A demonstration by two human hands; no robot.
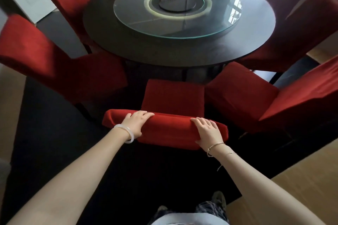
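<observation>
Head camera looks down along my forearms to the red chair point(173, 95) straight in front of me, its seat pointing at the round dining table point(182, 55). My left hand point(136, 124) and right hand point(207, 131) both grip the top of its backrest point(170, 128). The fingers are curled over the far side and the thumbs lie on the near face, so each hand is clamped on the padded rail. I hold it well apart, one hand toward each end, because I judge that keeps the chair square when I slide it and stops it from twisting.

The seat's far edge lies close to the table's near rim. I cannot tell whether it reaches under it. A glass turntable point(173, 29) sits in the middle of the table, well away from my reach.

Room at the sides is uneven. The right neighbour chair point(243, 93) is angled inward, and its seat corner is just beside mine, nearly touching. The left neighbour chair point(98, 76) leaves a wider dark gap. If I push in, I would favour the left a little, or the covers may rub on the right.

Behind the chair, toward me, the dark rug point(73, 142) is open, so pulling back looks free. The wooden floor point(292, 188) begins near right of my feet, and the rug's edge there could catch a chair leg.
</observation>
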